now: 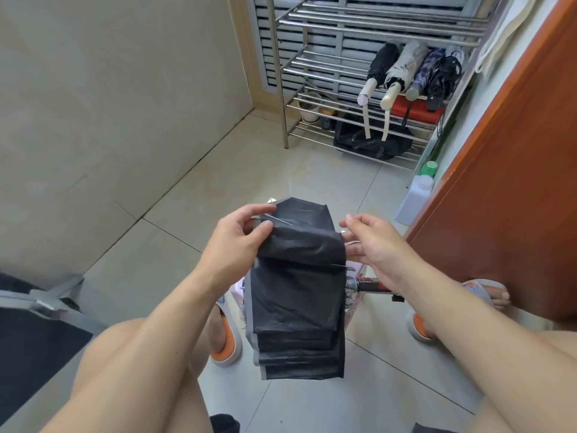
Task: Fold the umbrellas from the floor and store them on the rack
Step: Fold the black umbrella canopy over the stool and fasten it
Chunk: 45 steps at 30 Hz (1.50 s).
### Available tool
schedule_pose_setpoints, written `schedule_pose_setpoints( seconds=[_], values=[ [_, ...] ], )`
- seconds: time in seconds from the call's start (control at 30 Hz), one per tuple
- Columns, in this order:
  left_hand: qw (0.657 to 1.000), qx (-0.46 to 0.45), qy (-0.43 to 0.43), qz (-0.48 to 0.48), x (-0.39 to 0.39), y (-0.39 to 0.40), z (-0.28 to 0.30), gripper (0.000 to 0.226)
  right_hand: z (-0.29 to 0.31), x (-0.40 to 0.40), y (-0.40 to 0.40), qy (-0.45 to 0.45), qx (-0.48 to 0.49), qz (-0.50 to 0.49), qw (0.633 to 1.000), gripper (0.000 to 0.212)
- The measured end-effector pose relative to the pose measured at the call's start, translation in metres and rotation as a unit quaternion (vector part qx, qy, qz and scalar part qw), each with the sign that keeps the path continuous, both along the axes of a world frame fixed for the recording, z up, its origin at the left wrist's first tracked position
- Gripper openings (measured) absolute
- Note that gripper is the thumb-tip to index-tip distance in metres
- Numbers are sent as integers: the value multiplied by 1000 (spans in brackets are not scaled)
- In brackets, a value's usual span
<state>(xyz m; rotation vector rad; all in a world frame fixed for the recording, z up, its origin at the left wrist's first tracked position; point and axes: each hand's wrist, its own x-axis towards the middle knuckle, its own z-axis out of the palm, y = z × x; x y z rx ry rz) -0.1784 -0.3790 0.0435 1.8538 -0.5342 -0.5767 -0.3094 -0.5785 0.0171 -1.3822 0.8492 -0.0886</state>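
Observation:
A collapsed umbrella (296, 301) with black cloth and a grey hem hangs in front of my knees, its panels pleated flat. My left hand (240, 235) pinches the top left fold of the cloth between thumb and fingers. My right hand (371, 242) holds the right edge of the cloth near a thin rib, fingers partly hidden behind the fabric. The umbrella's dark handle (371, 285) sticks out to the right under my right wrist. The steel rack (352, 76) stands at the back, with several folded umbrellas (409, 73) lying side by side on its middle shelf.
Another open dark umbrella (34, 320) lies on the floor at the left edge. A white bottle with a green cap (416, 195) stands by the orange door (512, 170) on the right. A black bag (371, 142) and pots sit on the rack's low shelves. My feet wear orange-soled slippers.

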Motion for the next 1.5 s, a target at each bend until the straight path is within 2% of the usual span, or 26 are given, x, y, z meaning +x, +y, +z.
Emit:
schedule_pose_setpoints(
  seconds=[0.1, 0.17, 0.27, 0.47, 0.57, 0.67, 0.83, 0.93, 1.0, 1.07, 1.23, 1.3, 1.4, 1.5],
  values=[
    [1000, 15, -6, 11, -5, 9, 2, 22, -2, -2, 0, 16, -60, -36, 997, 35],
    [1000, 14, -1, 13, -7, 10, 4, 22, -4, -3, 0, 1, -53, -25, 998, 29],
    [1000, 9, 10, 10, -7, 12, 3, 21, -10, -5, 6, -25, -27, 4, 999, 10],
    [1000, -5, 22, 8, -10, 12, 5, 20, -8, -9, 10, -72, -1, -75, 995, 10],
    [1000, -21, 9, 18, -10, 12, 4, 19, -7, -9, 8, -83, -51, -33, 995, 11],
    [999, -20, -25, 22, -8, 12, 4, 19, -6, -9, 5, -55, -155, 26, 986, 16],
    [990, 23, -134, 43, -10, 10, 1, 14, -6, -9, 2, -40, -275, 25, 960, 15],
    [977, 35, -206, 41, -9, 9, 0, 19, -3, -12, 3, -50, -304, 27, 951, 14],
    [967, 42, -251, 34, -7, 10, 2, 13, -3, -16, 4, -56, -309, 30, 949, 12],
    [962, 42, -271, 2, -6, 13, 5, 8, -2, -24, 6, -56, -316, 39, 946, 9],
    [947, 37, -288, -139, -10, 43, 9, 14, -7, -46, 14, -107, -321, 72, 938, 13],
    [941, 42, -298, -153, -11, 53, 5, 15, -16, -53, 18, -128, -381, 104, 910, 16],
    [937, 48, -307, -158, -14, 62, -3, 14, -29, -57, 22, -165, -479, 197, 840, 31],
    [931, 53, -320, -168, -15, 71, -11, 12, -40, -56, 25, -215, -573, 232, 756, 8]
  ],
)
